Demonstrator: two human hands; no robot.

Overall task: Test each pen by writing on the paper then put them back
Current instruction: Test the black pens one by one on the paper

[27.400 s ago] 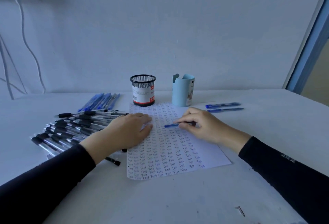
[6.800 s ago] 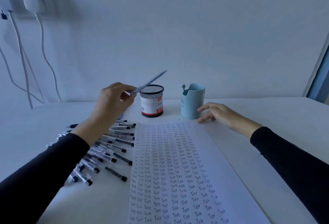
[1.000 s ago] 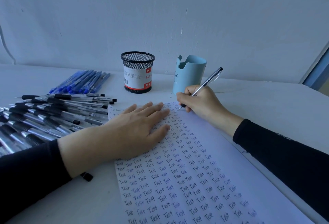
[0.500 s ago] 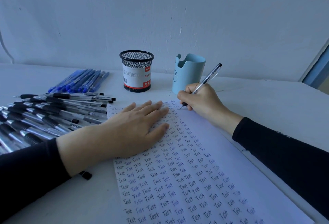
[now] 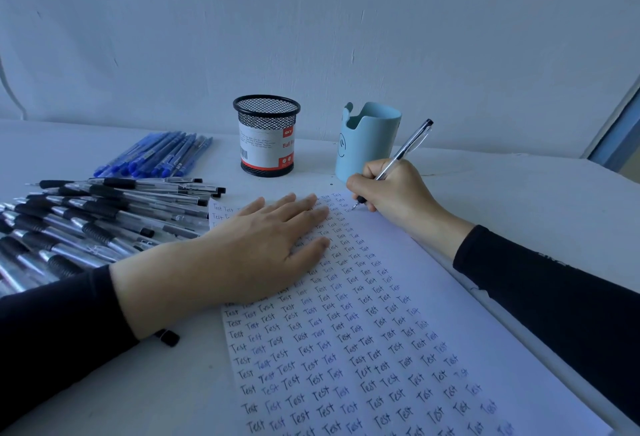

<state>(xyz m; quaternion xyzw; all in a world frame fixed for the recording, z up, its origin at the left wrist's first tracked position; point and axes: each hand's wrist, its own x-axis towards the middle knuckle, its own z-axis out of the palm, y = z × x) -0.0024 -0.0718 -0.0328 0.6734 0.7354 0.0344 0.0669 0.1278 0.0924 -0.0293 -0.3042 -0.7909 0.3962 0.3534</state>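
The right hand (image 5: 394, 193) is gripping a clear pen (image 5: 405, 149), fingers (image 5: 360, 186) curled round its barrel, the tip meeting the paper (image 5: 398, 297) near its far edge. The left hand (image 5: 256, 255) is pressing flat on the paper's far left part, fingers straight. Black-grip pens (image 5: 104, 213) are lying heaped just left of the paper.

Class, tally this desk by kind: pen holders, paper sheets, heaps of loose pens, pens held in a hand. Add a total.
Pen holders: 2, black mesh cup, blue cup
Sheets of paper: 1
Heaps of loose pens: 2, blue pens, black-grip pens
Pens in hand: 1, pen in right hand
Total: 6
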